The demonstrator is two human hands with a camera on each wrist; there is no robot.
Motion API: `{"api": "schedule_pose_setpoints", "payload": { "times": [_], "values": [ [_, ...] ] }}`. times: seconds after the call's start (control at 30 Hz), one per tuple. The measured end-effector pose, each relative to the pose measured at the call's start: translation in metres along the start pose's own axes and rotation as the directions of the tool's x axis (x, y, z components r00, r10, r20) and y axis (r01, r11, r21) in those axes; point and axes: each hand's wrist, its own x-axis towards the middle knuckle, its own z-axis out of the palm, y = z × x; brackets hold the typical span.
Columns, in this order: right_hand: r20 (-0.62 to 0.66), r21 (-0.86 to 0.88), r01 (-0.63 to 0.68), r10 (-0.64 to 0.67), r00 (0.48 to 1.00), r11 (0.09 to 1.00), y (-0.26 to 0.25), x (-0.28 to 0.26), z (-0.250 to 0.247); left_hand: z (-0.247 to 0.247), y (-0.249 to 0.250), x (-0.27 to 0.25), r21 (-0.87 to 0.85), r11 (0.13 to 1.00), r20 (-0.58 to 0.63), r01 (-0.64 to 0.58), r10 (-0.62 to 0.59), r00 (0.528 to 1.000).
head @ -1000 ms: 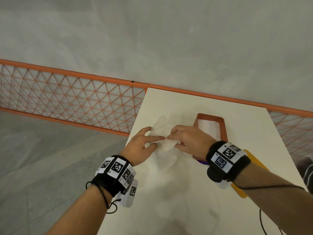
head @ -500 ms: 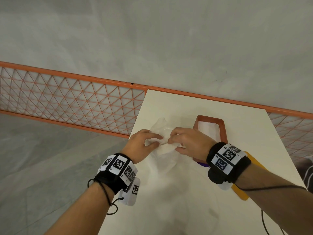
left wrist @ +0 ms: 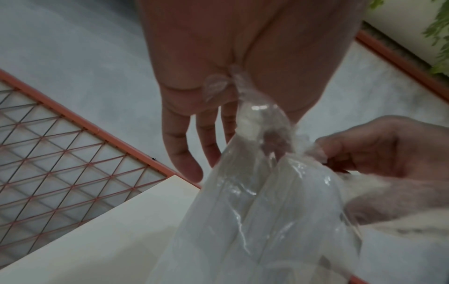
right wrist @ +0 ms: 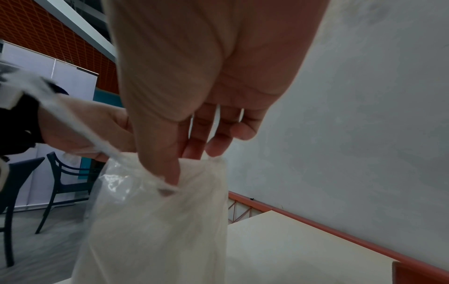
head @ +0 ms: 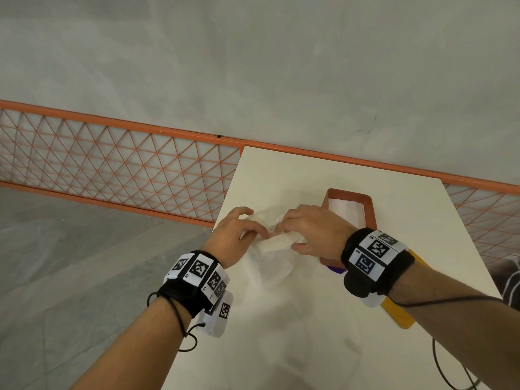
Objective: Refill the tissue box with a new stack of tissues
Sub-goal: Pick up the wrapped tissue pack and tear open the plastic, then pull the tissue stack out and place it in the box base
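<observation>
Both of my hands are on the clear plastic wrapper [head: 270, 260] of the new tissue stack [head: 277, 244], held above the white table [head: 309, 347]. My left hand [head: 235, 239] pinches the wrapper's top edge between thumb and fingers, and my right hand [head: 313, 230] pinches the same edge just beside it, knuckles nearly touching. Half a second ago the two grips sat a little lower and flatter; now the pack is lifted and the film is bunched and stretched between my fingertips. From my left wrist the wrapper [left wrist: 255, 201] shows a twisted neck near my palm and what looks like a small hole opening by the right fingers [left wrist: 340, 151]. I judge the tear has only just started, so the stack is not yet free.

The orange tissue box [head: 367, 209] stands open on the table just behind my right hand, with some white sheets [head: 346, 209] already lying inside. Beneath my right wrist lie a yellow piece [head: 399, 313] and something purple [head: 334, 269], which I cannot identify.
</observation>
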Motion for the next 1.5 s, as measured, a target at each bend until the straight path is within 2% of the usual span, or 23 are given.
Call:
{"api": "schedule_pose_setpoints", "payload": {
  "times": [0.13,0.33,0.47,0.6,0.73,0.87,0.97,1.1,1.27,1.33,1.43,1.5],
  "values": [
    [0.005,-0.067,0.008,-0.007,1.000,0.998,0.002,0.007,-0.001,0.001,0.001,0.001,0.011,1.000,0.030,0.013,-0.014,0.999],
    [-0.004,-0.134,0.018,-0.018,1.000,0.991,0.005,0.012,-0.005,-0.010,0.009,-0.002,-0.083,0.993,0.160,0.079,-0.065,0.985],
    [-0.086,-0.006,-0.046,0.045,0.995,0.999,0.009,0.008,-0.018,-0.014,0.011,-0.008,-0.050,0.994,0.213,0.100,-0.087,0.973],
    [-0.141,0.151,-0.062,0.083,0.987,0.987,0.013,0.001,-0.035,-0.010,0.014,-0.005,-0.047,0.994,0.180,0.094,-0.084,0.980],
    [-0.188,0.304,-0.056,0.117,0.975,0.951,0.013,-0.004,-0.037,-0.006,0.018,-0.004,-0.007,1.000,0.129,0.029,-0.028,0.991],
    [-0.162,0.486,-0.025,0.118,0.980,0.873,0.018,-0.004,-0.031,-0.003,0.014,-0.004,-0.081,0.997,0.063,-0.002,0.007,0.998],
    [-0.093,0.645,-0.072,0.171,0.981,0.761,0.029,-0.005,-0.026,-0.005,0.011,-0.004,-0.206,0.979,0.024,-0.012,0.017,1.000],
    [-0.056,0.742,-0.096,0.205,0.977,0.664,0.036,-0.003,-0.016,-0.009,0.009,-0.003,-0.396,0.918,-0.001,-0.010,0.011,1.000],
    [-0.083,0.841,-0.071,0.257,0.963,0.537,0.038,-0.002,-0.009,0.004,0.000,-0.005,-0.353,0.934,0.069,0.061,-0.039,0.997],
    [-0.075,0.844,-0.076,0.258,0.963,0.532,0.039,-0.002,-0.005,0.009,-0.006,-0.005,-0.377,0.924,0.037,0.066,-0.056,0.998],
    [0.004,0.813,-0.135,0.227,0.974,0.566,0.034,-0.004,0.003,0.012,-0.006,-0.005,-0.486,0.872,-0.008,0.052,-0.065,0.998],
    [0.012,0.821,-0.149,0.244,0.970,0.551,0.031,-0.003,0.008,0.011,-0.005,-0.004,-0.493,0.869,-0.013,0.038,-0.051,0.999]
  ]
}}
